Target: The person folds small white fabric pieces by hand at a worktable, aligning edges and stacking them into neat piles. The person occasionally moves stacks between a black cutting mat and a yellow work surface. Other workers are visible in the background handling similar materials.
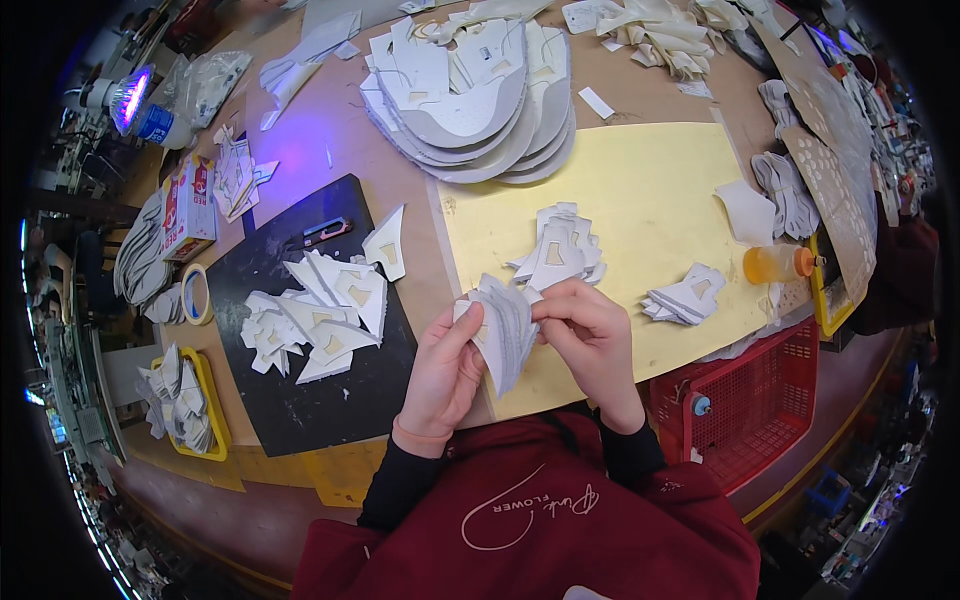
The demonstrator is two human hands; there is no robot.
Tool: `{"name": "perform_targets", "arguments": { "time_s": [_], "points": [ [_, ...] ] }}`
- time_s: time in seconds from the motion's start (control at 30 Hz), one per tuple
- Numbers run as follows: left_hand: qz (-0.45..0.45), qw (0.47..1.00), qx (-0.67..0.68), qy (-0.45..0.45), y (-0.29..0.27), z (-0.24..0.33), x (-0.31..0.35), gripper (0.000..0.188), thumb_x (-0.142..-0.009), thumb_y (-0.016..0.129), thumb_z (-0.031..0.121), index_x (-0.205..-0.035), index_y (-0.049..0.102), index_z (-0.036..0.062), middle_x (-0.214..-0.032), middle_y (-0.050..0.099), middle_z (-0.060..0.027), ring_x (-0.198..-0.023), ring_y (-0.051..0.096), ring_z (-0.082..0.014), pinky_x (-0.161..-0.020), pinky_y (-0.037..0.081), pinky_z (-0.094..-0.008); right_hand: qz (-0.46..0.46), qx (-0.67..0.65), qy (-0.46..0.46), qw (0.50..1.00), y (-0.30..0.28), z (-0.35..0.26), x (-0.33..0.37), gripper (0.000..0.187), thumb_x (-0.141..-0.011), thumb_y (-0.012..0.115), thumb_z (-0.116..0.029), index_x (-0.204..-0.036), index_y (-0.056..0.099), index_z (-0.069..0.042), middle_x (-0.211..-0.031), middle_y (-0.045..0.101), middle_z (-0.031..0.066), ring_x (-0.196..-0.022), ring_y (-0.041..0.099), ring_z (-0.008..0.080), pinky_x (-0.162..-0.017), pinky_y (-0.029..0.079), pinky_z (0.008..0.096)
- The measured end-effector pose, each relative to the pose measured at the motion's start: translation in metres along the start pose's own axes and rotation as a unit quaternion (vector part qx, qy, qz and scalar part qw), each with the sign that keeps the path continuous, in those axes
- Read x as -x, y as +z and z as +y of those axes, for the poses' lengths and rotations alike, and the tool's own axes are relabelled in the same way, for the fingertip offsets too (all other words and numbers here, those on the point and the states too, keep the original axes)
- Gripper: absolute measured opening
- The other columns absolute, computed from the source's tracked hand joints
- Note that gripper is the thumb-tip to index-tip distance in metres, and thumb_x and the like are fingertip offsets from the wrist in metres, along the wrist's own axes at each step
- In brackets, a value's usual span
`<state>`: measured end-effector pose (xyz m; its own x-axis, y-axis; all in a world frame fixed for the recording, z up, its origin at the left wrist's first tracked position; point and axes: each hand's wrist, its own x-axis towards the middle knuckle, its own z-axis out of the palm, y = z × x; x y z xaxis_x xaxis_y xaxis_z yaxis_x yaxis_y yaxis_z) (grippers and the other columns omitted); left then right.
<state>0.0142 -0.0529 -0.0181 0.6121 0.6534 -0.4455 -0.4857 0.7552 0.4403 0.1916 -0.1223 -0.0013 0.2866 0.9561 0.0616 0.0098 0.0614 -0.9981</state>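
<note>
In front of my chest, a fanned stack of white cut pieces with grey edges [508, 335] is held upright. My left hand [446, 362] grips it from the left side, thumb across its face. At the upper right edge of that stack, the closed fingers of my right hand [590, 330] pinch the pieces; exactly how many are between the fingertips is hidden. Just beyond lies a pile of similar pieces [560, 248] on the yellow sheet [640, 180]. A smaller pile [686, 296] rests to the right of my right hand.
Loose white pieces [330, 310] and a cutter knife [327, 231] lie on a black mat [260, 410] at left. Large layered panels [450, 100] are stacked at the back. An orange bottle [778, 264] stands at right, above a red crate [740, 400]. A lit lamp [130, 100] sits far left.
</note>
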Motion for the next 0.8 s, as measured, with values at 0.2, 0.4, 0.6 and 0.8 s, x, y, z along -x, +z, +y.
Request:
{"name": "perform_targets", "arguments": {
  "time_s": [0.2, 0.4, 0.6, 0.8],
  "points": [
    [0.014, 1.000, -0.008, 0.006, 0.006, 0.001, 0.001, 0.029, -0.107, 0.048, 0.016, -0.126, 0.055, -0.0046, -0.115, 0.068, -0.0131, -0.100, 0.070, -0.0176, -0.088, 0.059, -0.0307, 0.020, 0.052, -0.030, 0.998, -0.005, -0.003, -0.001, 0.023, -0.087, 0.055, 0.014, -0.102, 0.070, 0.006, -0.097, 0.062, 0.0081, -0.081, 0.061, 0.0125, -0.069, 0.049, 0.0230],
    [0.021, 0.999, -0.029, 0.005, 0.012, 0.000, 0.001, 0.034, -0.106, 0.050, 0.015, -0.133, 0.052, -0.0046, -0.122, 0.066, -0.0133, -0.107, 0.068, -0.0175, -0.093, 0.057, -0.0308, 0.047, 0.159, -0.046, 0.985, -0.002, -0.015, -0.003, 0.023, -0.086, 0.056, 0.012, -0.101, 0.071, 0.005, -0.090, 0.061, 0.0075, -0.078, 0.060, 0.0140, -0.068, 0.047, 0.0238],
    [0.034, 0.996, -0.075, 0.018, 0.021, -0.004, -0.001, 0.039, -0.103, 0.055, 0.010, -0.138, 0.049, -0.0060, -0.123, 0.065, -0.0114, -0.108, 0.066, -0.0152, -0.091, 0.056, -0.0290, 0.052, 0.125, -0.042, 0.990, -0.005, -0.009, -0.001, 0.014, -0.088, 0.062, 0.007, -0.099, 0.069, 0.005, -0.087, 0.060, 0.0069, -0.072, 0.059, 0.0125, -0.063, 0.047, 0.0241],
    [0.074, 0.988, -0.130, 0.042, 0.019, -0.006, 0.000, 0.040, -0.098, 0.063, 0.006, -0.135, 0.052, -0.0042, -0.113, 0.067, -0.0076, -0.091, 0.066, -0.0082, -0.072, 0.053, -0.0202, 0.035, 0.117, 0.013, 0.992, -0.005, -0.009, 0.000, 0.005, -0.086, 0.071, 0.002, -0.089, 0.068, 0.005, -0.085, 0.059, 0.0046, -0.074, 0.057, 0.0105, -0.065, 0.046, 0.0230]
  ]
}}
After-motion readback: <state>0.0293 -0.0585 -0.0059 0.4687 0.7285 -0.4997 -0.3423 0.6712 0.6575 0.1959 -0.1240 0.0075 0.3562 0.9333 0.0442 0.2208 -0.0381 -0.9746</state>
